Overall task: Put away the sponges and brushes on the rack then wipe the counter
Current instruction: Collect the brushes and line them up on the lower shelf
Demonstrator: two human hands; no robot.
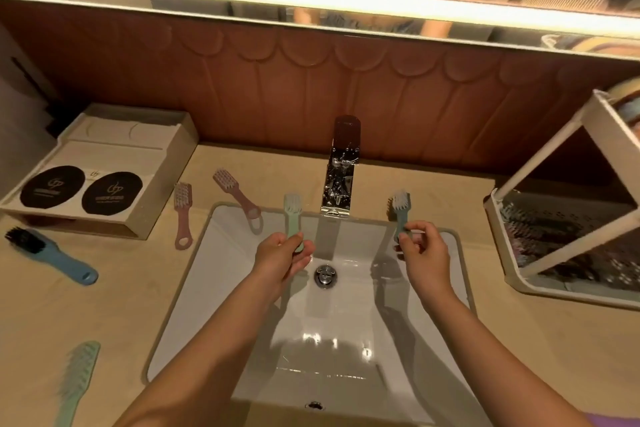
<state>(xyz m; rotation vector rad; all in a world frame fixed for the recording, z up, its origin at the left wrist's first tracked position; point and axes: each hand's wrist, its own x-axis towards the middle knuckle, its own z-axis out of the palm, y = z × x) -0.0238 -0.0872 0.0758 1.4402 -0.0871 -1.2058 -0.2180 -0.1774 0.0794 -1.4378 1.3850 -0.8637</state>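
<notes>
My left hand [282, 253] grips the handle of a small green brush [292, 211] at the sink's far rim, left of the faucet. Pinched by its handle in my right hand [420, 253] is a small blue brush [401, 208], just right of the faucet. Two pink brushes [182, 211] [239, 196] lie on the beige counter [104, 305] left of the sink. A larger blue brush with black bristles [52, 255] lies at the far left, and a green brush [78, 378] at the near left. The white rack [568, 239] stands at the right.
A white sink [329, 322] with a chrome drain fills the middle, and a chrome faucet [341, 166] stands behind it. A cream box with two black discs [97, 166] sits at the back left. A brown panelled wall and a lit mirror are behind.
</notes>
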